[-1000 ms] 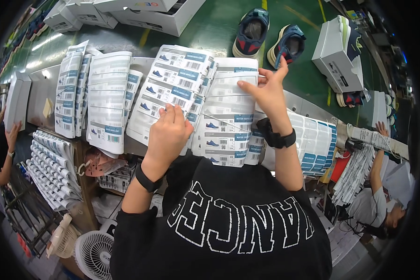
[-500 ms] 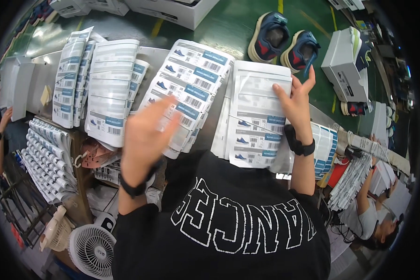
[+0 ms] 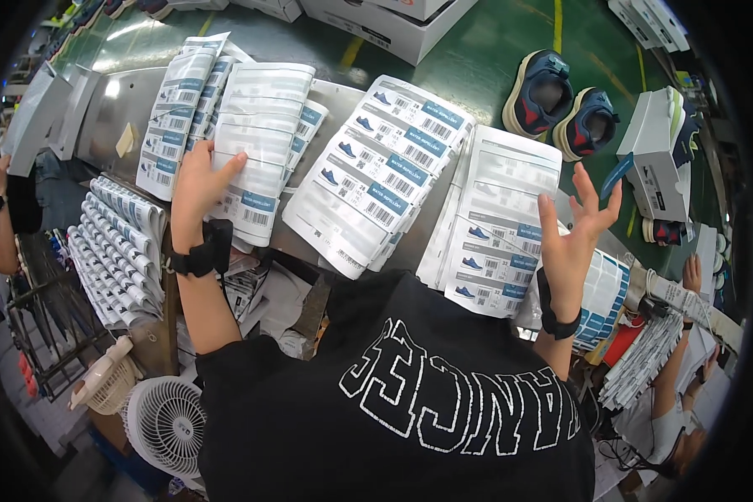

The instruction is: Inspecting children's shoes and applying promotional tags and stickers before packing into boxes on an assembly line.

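Note:
My left hand [image 3: 199,184] is at the left edge of a folded stack of label sheets [image 3: 263,138]. Its thumb lies over the stack and its fingers are apart. My right hand [image 3: 571,238] is raised beside another stack of label sheets [image 3: 506,217], its fingers spread. A narrow blue label [image 3: 617,174] sits at one of its fingertips, seemingly clinging there. Between my hands lies a third stack, with printed blue shoes and barcodes on its label sheets [image 3: 376,159]. Further left is one more pile of label sheets [image 3: 176,117].
Beyond the right stack stand two navy sneakers [image 3: 565,109] on the green surface, near a white shoebox [image 3: 657,155]. A white fan [image 3: 163,425] and more folded sheets [image 3: 113,259] are at the lower left. Other people work at both sides.
My left hand has moved left from the middle stack to the stack beside it. My right hand has lifted off its sheets and spread its fingers, the blue label moving with it. The view has shifted.

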`<state>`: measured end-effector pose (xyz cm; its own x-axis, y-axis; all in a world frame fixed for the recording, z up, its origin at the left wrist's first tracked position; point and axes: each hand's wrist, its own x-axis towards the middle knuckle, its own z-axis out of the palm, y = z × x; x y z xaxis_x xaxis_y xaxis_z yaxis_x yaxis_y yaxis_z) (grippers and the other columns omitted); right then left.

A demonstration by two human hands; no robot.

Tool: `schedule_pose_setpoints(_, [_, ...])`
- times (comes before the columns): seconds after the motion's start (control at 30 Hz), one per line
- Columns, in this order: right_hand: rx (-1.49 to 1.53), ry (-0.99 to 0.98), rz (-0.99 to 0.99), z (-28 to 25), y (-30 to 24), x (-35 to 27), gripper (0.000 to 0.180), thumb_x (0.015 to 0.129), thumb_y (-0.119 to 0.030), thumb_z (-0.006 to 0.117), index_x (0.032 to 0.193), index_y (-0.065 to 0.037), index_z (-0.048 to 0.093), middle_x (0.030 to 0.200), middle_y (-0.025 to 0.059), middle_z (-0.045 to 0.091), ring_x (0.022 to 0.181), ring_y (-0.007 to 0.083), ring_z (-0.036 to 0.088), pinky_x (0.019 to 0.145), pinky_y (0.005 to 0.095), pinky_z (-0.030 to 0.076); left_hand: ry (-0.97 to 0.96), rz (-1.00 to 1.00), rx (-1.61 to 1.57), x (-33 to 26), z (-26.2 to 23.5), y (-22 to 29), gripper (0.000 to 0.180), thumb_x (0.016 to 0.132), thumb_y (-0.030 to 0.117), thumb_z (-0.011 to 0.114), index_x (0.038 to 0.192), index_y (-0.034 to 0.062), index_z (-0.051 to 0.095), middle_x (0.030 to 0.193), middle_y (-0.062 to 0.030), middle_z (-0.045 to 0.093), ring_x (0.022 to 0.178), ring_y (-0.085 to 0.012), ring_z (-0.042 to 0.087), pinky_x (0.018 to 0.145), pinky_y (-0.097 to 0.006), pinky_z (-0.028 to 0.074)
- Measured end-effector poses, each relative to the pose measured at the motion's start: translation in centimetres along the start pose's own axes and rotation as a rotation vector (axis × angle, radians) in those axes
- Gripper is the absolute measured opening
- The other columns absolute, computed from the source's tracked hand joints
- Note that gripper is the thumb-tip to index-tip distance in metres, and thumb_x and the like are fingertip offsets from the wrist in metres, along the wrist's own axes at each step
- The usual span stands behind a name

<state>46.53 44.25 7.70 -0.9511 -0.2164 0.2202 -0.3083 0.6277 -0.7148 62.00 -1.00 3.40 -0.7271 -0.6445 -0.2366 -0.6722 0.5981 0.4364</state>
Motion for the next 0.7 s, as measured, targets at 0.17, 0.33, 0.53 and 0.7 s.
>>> schedule_pose_setpoints(0.17, [0.168,-0.130,-0.016,0.3,-2.6,-1.7,0.094,0.084,-0.007,0.071,0.148,0.003,0.003,0.138,0.0214,0.049,0.127,0.0310,0.050,0.104,0.0431,0.042,0.092,-0.027,-0.006,-1.6,-0.4,3.1,0.068,0.075,0.034,0.081,0.119,-0.0075,0.049,0.103,-0.0282,0.065,0.096,-0.0343,0.066,0.082,-0.039,0.052])
schedule_pose_setpoints(0.33, [0.269,-0.419,-0.217,1.9,-3.7,-2.8,0.092,0.084,-0.009,0.072,0.145,0.008,0.006,0.133,0.0217,0.052,0.115,0.0308,0.059,0.098,0.0381,0.048,0.197,0.025,-0.449,-3.0,-1.8,1.6,0.055,0.078,0.014,0.080,0.120,-0.0056,0.049,0.104,-0.0179,0.067,0.091,-0.0214,0.067,0.075,-0.030,0.055])
schedule_pose_setpoints(0.53, [0.456,-0.539,-0.342,4.0,-5.4,-3.5,0.093,0.084,-0.012,0.073,0.144,0.009,0.005,0.140,0.0288,0.043,0.107,0.0375,0.064,0.094,0.0416,0.050,-0.130,0.071,-1.035,-5.4,-2.7,5.2,0.053,0.083,0.002,0.070,0.130,-0.0082,0.047,0.121,-0.0186,0.062,0.103,-0.0215,0.064,0.086,-0.031,0.053])
schedule_pose_setpoints(0.7, [0.649,-0.555,-0.156,3.8,-7.3,-2.7,0.100,0.085,-0.012,0.074,0.149,0.005,-0.001,0.120,0.0255,0.063,0.102,0.0318,0.067,0.090,0.0371,0.052,-0.260,0.133,-1.380,-9.1,-1.5,10.5,0.057,0.084,-0.001,0.060,0.137,-0.0057,0.041,0.124,-0.0200,0.059,0.110,-0.0297,0.062,0.097,-0.040,0.049])
